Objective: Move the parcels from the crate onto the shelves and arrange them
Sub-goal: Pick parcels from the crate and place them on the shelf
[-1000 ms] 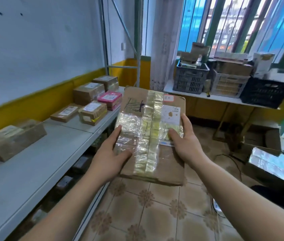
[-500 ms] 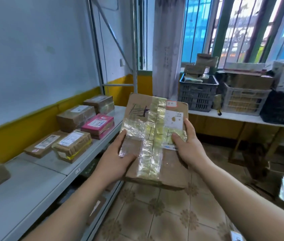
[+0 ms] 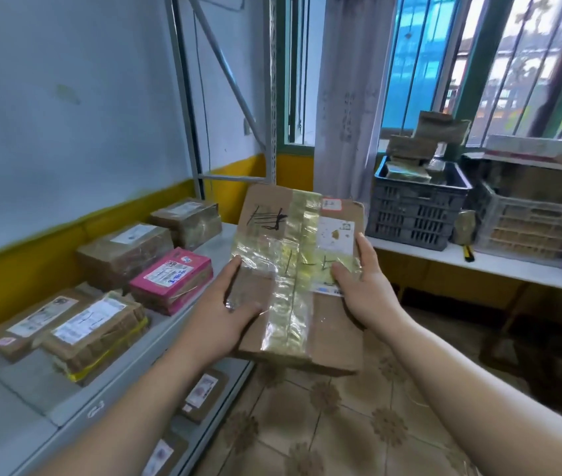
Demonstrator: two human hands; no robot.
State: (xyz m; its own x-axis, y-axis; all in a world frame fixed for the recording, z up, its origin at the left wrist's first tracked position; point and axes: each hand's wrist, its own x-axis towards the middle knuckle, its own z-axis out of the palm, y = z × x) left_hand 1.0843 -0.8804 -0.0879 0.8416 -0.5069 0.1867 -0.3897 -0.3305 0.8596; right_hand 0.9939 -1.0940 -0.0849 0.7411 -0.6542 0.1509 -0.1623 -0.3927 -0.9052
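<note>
Left hand and right hand grip a flat, glossy-taped cardboard parcel.

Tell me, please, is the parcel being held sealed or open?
Sealed: clear tape crosses the parcel lengthwise and sideways over its closed top.

Grey shelf on the left: five parcels are laid on its top level. A taped brown box is set at the far end. A brown box with a white label is placed next nearer, and a pink box just beside it toward the front edge. Nearest are found a flat brown parcel at the back and a brown box bound with yellow tape just beside it at the front. On the level below, a flat labelled parcel is seen.

White bench on the right: a dark grey crate and a white crate are stood side by side, with a yellow-handled tool laid between them.

The floor is tiled.
</note>
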